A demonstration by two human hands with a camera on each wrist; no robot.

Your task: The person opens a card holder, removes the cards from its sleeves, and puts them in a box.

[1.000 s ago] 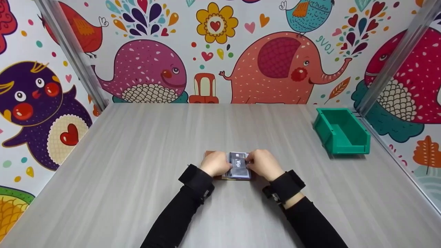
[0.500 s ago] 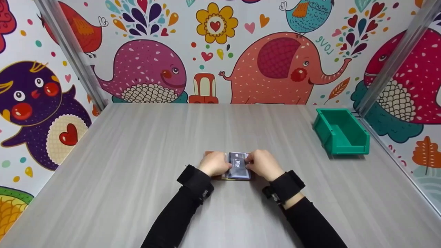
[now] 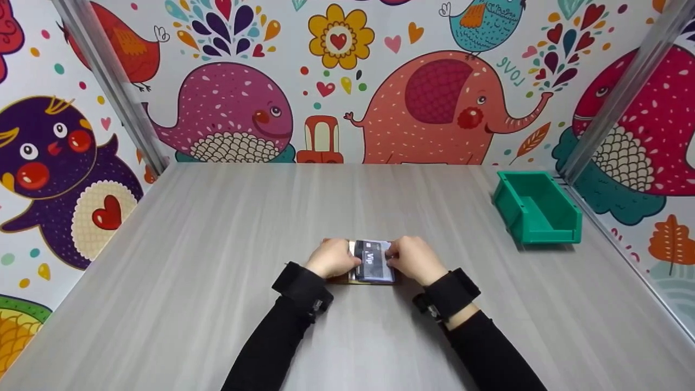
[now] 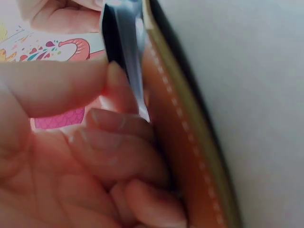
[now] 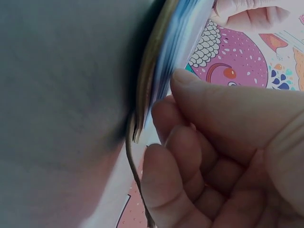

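Note:
An opened brown leather card holder [image 4: 185, 152] with white stitching lies on the table in front of me. Over its right half are clear plastic sleeves [image 5: 178, 42], stacked in several layers. A dark card [image 3: 371, 265] marked "Vip" shows on top, its left edge standing out past the sleeves. My left hand [image 3: 332, 258] pinches that edge between thumb and forefinger, the other fingers curled by the leather. On the opposite side, my right hand [image 3: 415, 259] pinches the right edge of the sleeves with thumb and forefinger. Whatever lies under the left hand is hidden.
A green plastic bin [image 3: 551, 237] stands at the back right of the table [image 3: 244, 212]. Walls printed with cartoon animals close off the back and both sides, with metal posts [image 3: 111, 87] at the corners. Black straps [image 3: 448, 293] circle both wrists.
My left hand has slid a little to the left, and the dark card has shifted left with it. The right hand has kept its place at the sleeve edge.

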